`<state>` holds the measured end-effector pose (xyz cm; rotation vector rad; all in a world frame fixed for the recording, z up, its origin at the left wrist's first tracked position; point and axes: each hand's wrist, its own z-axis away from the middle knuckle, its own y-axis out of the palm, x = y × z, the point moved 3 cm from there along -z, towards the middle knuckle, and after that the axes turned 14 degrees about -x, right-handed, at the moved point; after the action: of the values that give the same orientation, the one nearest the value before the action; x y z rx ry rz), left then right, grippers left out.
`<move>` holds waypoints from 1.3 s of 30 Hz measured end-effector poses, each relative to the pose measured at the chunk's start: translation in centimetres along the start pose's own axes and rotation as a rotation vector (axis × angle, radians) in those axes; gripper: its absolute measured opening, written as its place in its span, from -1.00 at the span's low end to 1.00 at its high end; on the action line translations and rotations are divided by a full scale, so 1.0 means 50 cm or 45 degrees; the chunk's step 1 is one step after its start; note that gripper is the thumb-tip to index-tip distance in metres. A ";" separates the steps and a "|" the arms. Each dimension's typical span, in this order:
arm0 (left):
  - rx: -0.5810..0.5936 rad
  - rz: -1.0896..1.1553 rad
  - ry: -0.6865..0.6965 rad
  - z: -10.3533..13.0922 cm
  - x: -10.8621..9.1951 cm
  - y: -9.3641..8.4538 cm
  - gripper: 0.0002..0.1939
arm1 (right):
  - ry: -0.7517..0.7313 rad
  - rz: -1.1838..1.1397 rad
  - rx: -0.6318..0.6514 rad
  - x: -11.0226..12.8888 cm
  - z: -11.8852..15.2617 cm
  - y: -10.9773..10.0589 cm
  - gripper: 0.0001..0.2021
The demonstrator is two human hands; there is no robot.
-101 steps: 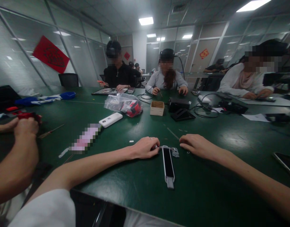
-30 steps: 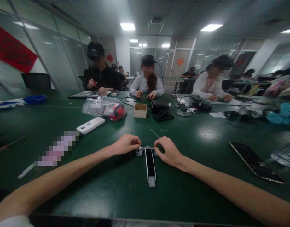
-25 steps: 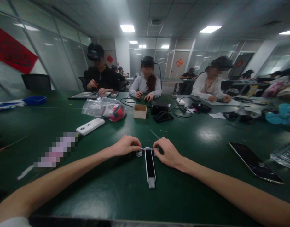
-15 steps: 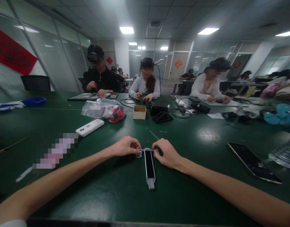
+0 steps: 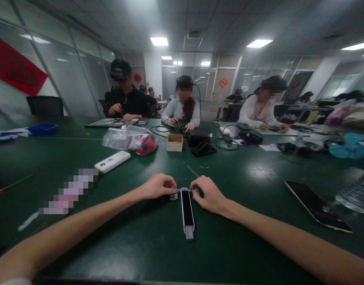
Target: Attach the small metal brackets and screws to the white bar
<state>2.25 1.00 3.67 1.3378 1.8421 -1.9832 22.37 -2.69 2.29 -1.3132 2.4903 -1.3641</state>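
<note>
A slim device, black on its face with a white rim and a grey end piece, lies lengthwise on the green table in front of me. Across its far end runs a small silvery bracket-like part, with a piece sticking out on either side. My left hand pinches the left end of this part between thumb and fingers. At the right end, my right hand has its thumb and fingers closed on the part in the same way. The fingertips hide some of it.
A white power-bank-like block and a plastic bag lie ahead on the left. Beyond my hands stand a small open box and a black stand. A phone lies right, near a clear bottle. Co-workers sit opposite.
My hands keep their grip with barely any movement, and the slim device stays in place. The whole view has shifted slightly. Opposite, the middle co-worker's hands have moved a little.
</note>
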 end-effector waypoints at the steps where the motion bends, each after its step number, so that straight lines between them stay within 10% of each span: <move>1: -0.004 -0.016 0.010 0.000 0.000 0.001 -0.79 | -0.003 0.003 -0.006 0.001 0.000 0.000 -0.91; 39: -0.259 -0.355 0.467 0.036 0.001 0.040 -0.78 | 0.078 -0.191 0.046 -0.009 -0.002 -0.006 -0.93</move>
<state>2.58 -1.02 1.90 1.5318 2.4402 -1.6822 22.85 -2.38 2.41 -1.4999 2.4368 -1.4928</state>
